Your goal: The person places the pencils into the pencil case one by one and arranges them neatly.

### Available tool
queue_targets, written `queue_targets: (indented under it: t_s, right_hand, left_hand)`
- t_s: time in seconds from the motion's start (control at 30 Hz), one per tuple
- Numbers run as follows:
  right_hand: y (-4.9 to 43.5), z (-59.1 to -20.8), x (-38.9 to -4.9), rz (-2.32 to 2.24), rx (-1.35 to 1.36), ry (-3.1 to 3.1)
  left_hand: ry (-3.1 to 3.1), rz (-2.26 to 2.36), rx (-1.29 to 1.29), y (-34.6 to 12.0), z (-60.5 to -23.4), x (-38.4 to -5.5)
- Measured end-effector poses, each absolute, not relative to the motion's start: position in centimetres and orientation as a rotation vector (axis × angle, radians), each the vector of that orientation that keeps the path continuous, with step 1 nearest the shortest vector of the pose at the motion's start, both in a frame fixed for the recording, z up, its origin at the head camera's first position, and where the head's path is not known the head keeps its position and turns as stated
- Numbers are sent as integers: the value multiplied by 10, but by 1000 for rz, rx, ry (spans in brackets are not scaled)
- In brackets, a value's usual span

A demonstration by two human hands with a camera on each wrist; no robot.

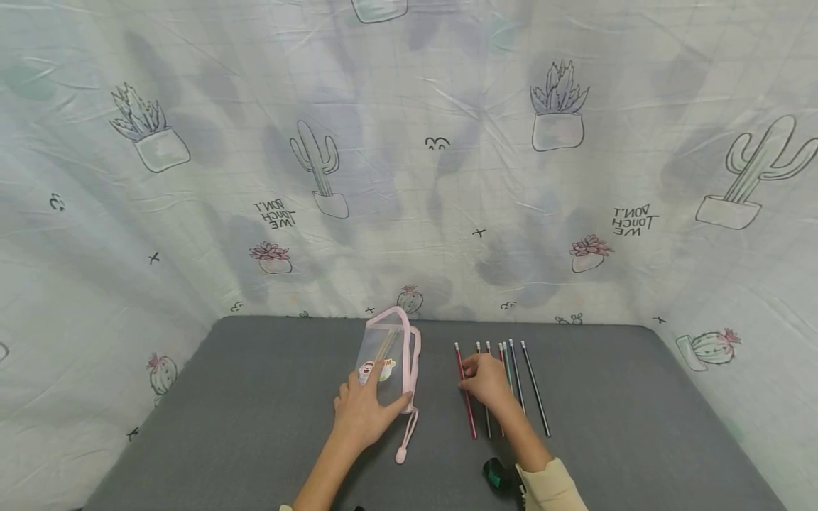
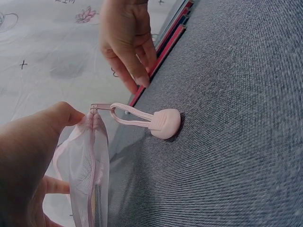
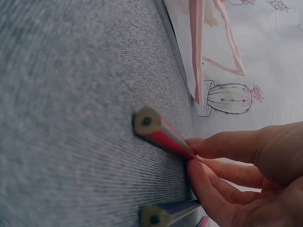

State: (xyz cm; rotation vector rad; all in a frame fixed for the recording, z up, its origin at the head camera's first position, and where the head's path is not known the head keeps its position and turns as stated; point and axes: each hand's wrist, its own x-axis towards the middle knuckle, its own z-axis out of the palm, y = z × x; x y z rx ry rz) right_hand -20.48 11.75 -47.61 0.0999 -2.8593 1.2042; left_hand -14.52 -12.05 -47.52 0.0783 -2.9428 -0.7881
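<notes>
A clear mesh pencil case (image 1: pixel 378 348) with pink trim lies on the grey table, some slim pencils showing through it. My left hand (image 1: pixel 364 413) holds it, spread over its near end, the thumb at the zipper corner. A pink zipper pull (image 2: pixel 165 124) hangs from that corner onto the cloth. My right hand (image 1: pixel 491 383) pinches a red pencil (image 3: pixel 163 134) between thumb and fingertips; this is the leftmost of the row. A dark blue pencil (image 3: pixel 173 211) lies beside it. My right hand partly hides several pencils in the row.
More pencils stretch to the right, the outermost a dark pencil (image 1: pixel 535 387). Beside my right wrist shows a black and green object (image 1: pixel 495 474). Behind the grey table (image 1: pixel 639 411) hangs a cactus-print cloth (image 1: pixel 396 177), which also covers both sides.
</notes>
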Motion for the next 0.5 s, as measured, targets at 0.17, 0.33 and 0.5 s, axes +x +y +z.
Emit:
queue_targets:
  t_s: [0.17,0.33,0.5]
  right_hand:
    - [119,-476,-206,1309,87,-2857]
    - [120,-475,-207,1449,25,-2856]
    - [121,-473,-207,1522,5,-2833]
  left_hand:
    - [-2941,-774,77,-120,-474,-144]
    - [-2938,-773,73,-120,-472,-144]
    - [-2938,-782,79,-120,-474,-145]
